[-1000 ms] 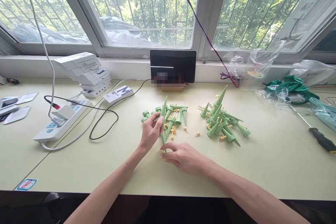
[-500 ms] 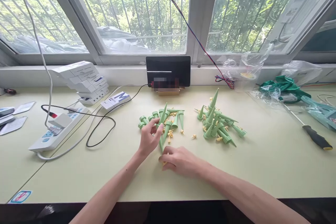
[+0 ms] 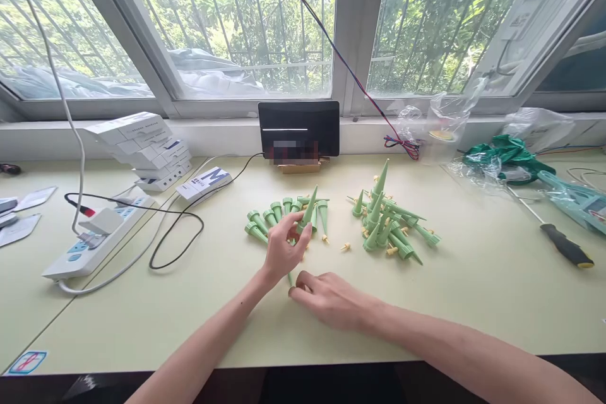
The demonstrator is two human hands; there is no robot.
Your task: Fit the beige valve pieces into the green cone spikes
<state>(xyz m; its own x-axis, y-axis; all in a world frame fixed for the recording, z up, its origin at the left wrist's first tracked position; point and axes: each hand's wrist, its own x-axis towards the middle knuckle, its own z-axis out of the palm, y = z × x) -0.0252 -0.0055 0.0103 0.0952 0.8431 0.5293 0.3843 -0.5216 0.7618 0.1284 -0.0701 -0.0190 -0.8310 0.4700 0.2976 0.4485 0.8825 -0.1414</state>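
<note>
My left hand [image 3: 285,249] is closed around a green plastic cone spike [image 3: 310,205], which points up and leans slightly right. Below that hand, the narrow tip of another green spike [image 3: 290,279] shows; its wide end is hidden. At this tip lies my right hand [image 3: 326,297], its thumb and fingers pinched together near the table. What it pinches is hidden. Behind my left hand, several green spikes [image 3: 255,221] with ribbed caps lie in a fan. Small yellow tips, such as a loose one [image 3: 346,247], are scattered to the right.
A heap of green spikes [image 3: 400,240] mixed with yellow tips is to the right. A tablet [image 3: 299,129] stands at the back. On the left are a power strip [image 3: 89,243], cables and stacked white boxes [image 3: 161,154]. A screwdriver [image 3: 565,245] lies far right.
My left hand has moved right with the upright green spike. My right hand stays nearly in place; the yellow piece seen at its fingertips is now hidden. The view has shifted slightly.
</note>
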